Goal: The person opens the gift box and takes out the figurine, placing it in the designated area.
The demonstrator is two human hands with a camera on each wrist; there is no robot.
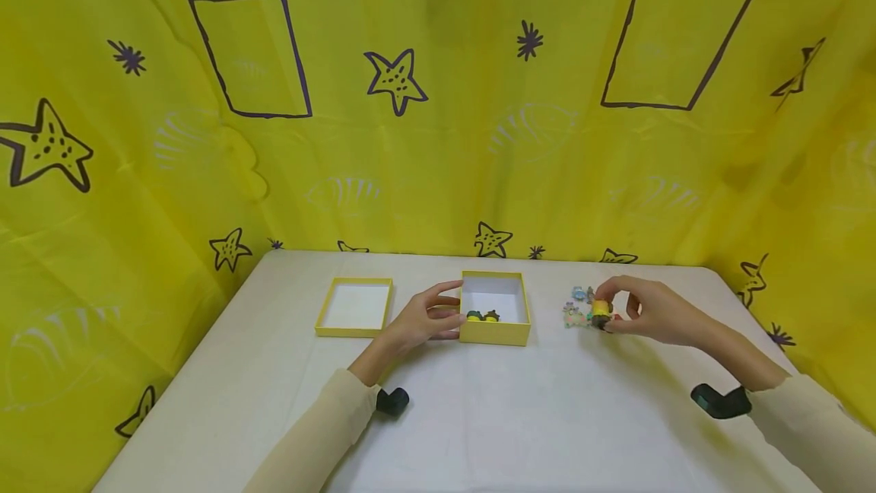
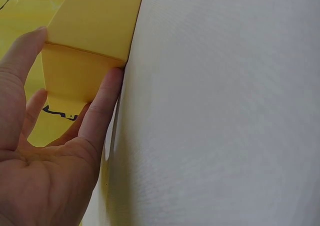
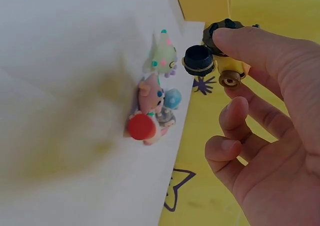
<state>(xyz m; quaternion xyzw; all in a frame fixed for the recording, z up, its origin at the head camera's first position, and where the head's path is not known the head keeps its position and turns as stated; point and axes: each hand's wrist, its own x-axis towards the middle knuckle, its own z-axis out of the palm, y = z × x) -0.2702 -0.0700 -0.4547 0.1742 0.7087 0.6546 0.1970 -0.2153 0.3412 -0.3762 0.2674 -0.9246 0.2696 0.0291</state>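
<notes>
Toy figure (image 1: 601, 309) was clamped between the right hand's (image 1: 653, 312) thumb and fingers, probably because it was small, beside other toys (image 1: 573, 318) right of the box (image 1: 494, 334). Left hand's (image 1: 416, 322) fingers, apart, touched box's left wall, likely steadying it.

1. Bright, even light; soft-edged shadows on the white cloth-covered tabletop (image 1: 534, 417).
2. Left wrist view: greyer, faintly rippled patterning.
3. Right wrist view: blurry yellowish shadow; small multicoloured toy figures (image 3: 150, 94) slightly soft.
</notes>
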